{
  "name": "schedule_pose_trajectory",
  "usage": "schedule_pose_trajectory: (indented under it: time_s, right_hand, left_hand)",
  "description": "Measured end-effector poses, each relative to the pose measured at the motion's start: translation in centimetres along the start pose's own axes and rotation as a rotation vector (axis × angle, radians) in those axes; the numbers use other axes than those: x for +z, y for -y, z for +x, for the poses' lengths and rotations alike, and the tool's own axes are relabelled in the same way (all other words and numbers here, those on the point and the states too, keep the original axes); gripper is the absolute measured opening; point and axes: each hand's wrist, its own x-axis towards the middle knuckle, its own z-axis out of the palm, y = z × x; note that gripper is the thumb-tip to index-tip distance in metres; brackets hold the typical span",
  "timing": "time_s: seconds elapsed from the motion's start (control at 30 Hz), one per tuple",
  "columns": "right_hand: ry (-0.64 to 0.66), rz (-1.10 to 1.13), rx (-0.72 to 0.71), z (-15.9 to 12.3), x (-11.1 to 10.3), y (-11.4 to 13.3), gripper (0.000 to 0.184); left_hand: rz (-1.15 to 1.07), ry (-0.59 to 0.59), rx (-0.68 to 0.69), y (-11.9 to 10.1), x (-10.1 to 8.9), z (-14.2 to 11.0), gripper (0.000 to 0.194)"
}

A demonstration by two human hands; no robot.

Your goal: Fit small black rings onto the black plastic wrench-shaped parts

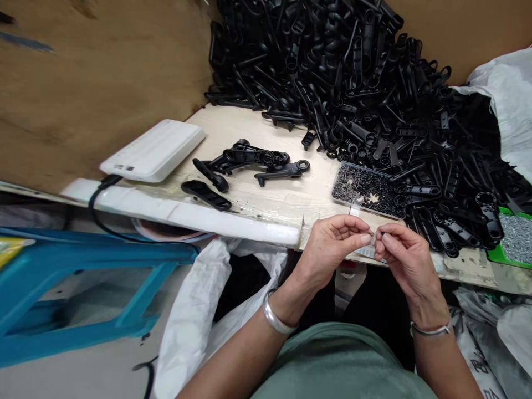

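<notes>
My left hand and my right hand meet at the table's near edge, fingertips pinched together on a tiny part too small to name. Just beyond them lies a clear tray of small dark pieces. A huge heap of black plastic levers fills the back and right of the wooden table. Several loose black levers lie left of the tray.
A white flat device with a black cable rests at the table's left end. A green tray of small grey parts sits far right. White sacks hang below the table; a blue frame stands lower left.
</notes>
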Motion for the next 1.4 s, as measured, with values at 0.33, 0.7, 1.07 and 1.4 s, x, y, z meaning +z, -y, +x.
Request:
schedule_pose_trajectory:
  time_s: [0.33, 0.7, 1.07, 1.4]
  right_hand:
    - [0.013, 0.14, 0.106, -0.1, -0.6, -0.5, 0.019]
    - [0.015, 0.084, 0.045, 0.1, -0.4, -1.0, 0.02]
    - [0.002, -0.131, -0.127, 0.2, -0.4, -1.3, 0.015]
    - [0.02, -0.411, -0.198, -0.5, -0.9, -0.9, 0.01]
  left_hand:
    - [-0.033, -0.018, -0.008, -0.2, 0.0, -0.2, 0.018]
    - [-0.003, -0.005, -0.022, 0.0, 0.1, -0.4, 0.018]
    - [0.031, 0.045, 0.043, 0.0, -0.1, -0.6, 0.016]
    - [0.084, 0.035, 0.046, 0.4, -0.3, -0.8, 0.014]
